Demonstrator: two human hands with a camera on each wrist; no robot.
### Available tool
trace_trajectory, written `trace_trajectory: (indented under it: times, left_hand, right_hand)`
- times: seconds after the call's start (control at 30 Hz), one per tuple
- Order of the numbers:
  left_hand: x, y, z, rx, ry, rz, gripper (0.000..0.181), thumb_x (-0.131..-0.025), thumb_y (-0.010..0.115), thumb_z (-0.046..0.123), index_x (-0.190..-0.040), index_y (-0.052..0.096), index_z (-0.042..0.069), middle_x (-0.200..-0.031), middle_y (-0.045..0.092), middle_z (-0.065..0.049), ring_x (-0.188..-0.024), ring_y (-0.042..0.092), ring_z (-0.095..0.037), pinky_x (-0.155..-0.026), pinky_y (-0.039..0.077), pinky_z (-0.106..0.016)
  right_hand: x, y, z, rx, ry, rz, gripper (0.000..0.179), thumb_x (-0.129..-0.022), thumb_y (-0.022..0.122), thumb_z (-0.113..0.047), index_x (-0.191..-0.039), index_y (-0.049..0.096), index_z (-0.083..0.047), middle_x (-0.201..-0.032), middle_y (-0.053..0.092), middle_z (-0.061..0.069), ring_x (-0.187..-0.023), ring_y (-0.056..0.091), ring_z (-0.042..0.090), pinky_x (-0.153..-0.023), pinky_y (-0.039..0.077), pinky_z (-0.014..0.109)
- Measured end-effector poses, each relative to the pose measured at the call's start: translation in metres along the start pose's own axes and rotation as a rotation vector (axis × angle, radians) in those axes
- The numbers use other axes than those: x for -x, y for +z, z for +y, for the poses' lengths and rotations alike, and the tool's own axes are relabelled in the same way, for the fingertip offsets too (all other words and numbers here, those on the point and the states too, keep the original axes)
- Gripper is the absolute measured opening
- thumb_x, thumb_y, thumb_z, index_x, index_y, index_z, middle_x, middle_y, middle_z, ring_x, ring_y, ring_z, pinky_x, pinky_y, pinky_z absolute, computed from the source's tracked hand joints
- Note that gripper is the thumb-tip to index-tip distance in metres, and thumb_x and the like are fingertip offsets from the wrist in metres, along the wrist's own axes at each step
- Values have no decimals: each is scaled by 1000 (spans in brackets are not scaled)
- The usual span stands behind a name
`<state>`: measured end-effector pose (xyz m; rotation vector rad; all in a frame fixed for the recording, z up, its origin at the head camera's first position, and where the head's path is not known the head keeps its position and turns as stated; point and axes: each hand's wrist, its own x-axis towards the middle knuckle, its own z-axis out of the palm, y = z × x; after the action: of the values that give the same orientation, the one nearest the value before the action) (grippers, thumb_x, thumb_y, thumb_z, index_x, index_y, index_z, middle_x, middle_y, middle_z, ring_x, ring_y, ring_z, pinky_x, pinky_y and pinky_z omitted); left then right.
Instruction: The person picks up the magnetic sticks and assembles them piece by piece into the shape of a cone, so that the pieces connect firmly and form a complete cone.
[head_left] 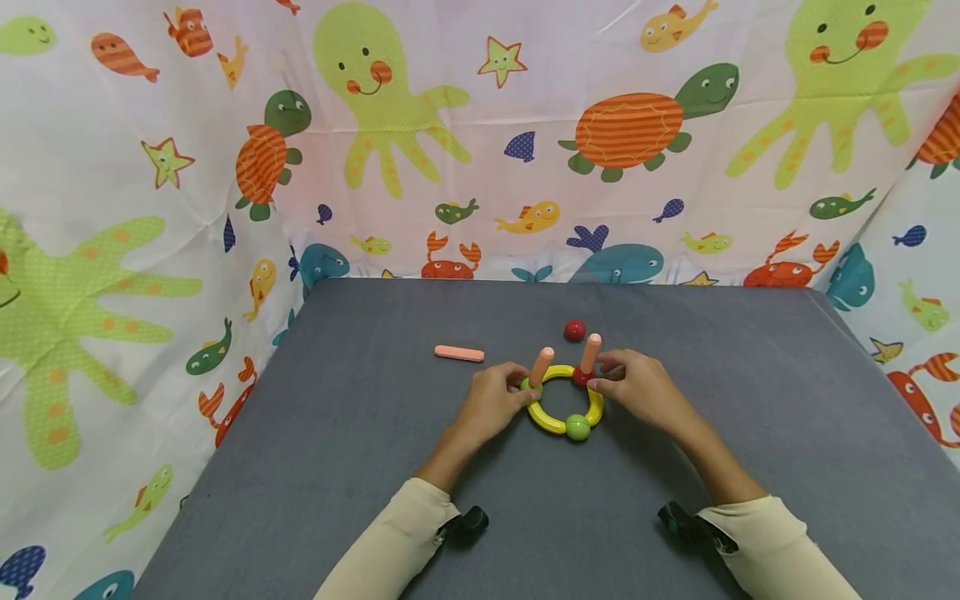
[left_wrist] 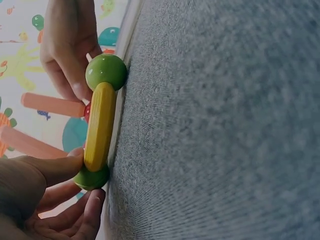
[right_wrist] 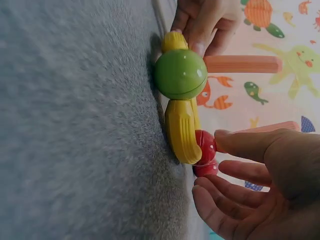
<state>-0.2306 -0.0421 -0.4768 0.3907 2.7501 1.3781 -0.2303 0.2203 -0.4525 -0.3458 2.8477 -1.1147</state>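
Note:
A ring of yellow curved pieces (head_left: 546, 419) joined by balls lies on the grey table. My left hand (head_left: 491, 402) grips the green ball (left_wrist: 92, 179) on the ring's left side, thumb in front and fingers behind. A peach stick (head_left: 542, 367) rises from that ball. At the ring's right back, my right hand (head_left: 639, 385) holds the red ball (right_wrist: 205, 144) loosely between thumb and fingers. Another peach stick (head_left: 590, 353) stands up from it, leaning slightly. The front green ball (head_left: 577, 427) sits between two yellow pieces, untouched by either hand.
Behind the ring lies a loose red ball (head_left: 574, 331). A third peach stick (head_left: 459, 354) lies flat to the left of it. The grey table (head_left: 337, 467) ends at the back against a curtain (head_left: 480, 125) printed with sea animals.

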Motion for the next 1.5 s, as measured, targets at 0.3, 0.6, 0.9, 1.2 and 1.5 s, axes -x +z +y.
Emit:
trace_trajectory:
  times: [0.3, 0.6, 0.9, 1.2, 1.5]
  left_hand:
    - [-3, 1, 5, 1, -3, -7, 29, -93, 85, 20, -118, 78, 6, -106, 77, -5, -86, 69, -9, -75, 57, -27]
    - [-8, 2, 6, -27, 5, -10, 30, -94, 84, 22, -121, 80, 10, -109, 79, -4, -92, 72, -13, -80, 58, -30]
    - [-21, 7, 9, -12, -15, -18, 29, -93, 85, 19, -118, 79, 7, -109, 79, -5, -96, 72, -16, -85, 59, -33]
    - [-39, 12, 8, -52, 19, -44, 24, -95, 83, 18, -117, 80, 9, -108, 80, -2, -95, 73, -13, -84, 59, -28]
    - [-54, 15, 12, -87, 56, -86, 25, -96, 80, 16, -120, 79, 8, -109, 79, -4, -98, 70, -15, -86, 57, -28]
  right_hand:
    - [-14, 6, 4, 13, -46, -15, 17, -96, 80, -19, -110, 80, -8, -102, 80, 9, -91, 72, 23, -77, 56, 36]
    - [-14, 5, 11, 23, -50, 6, 16, -93, 83, -15, -107, 79, -8, -101, 79, 7, -93, 73, 24, -77, 56, 36]
    - [-2, 1, 18, 8, -3, 21, 22, -93, 84, -21, -111, 79, -9, -99, 78, 7, -90, 73, 24, -76, 55, 36]
    - [14, -4, 18, -15, 11, 25, 27, -93, 83, -20, -116, 77, -6, -100, 78, 7, -90, 72, 22, -73, 55, 33]
    - [26, -5, 16, -22, 30, -10, 30, -94, 81, -19, -119, 74, -3, -102, 77, 8, -90, 70, 20, -71, 55, 31]
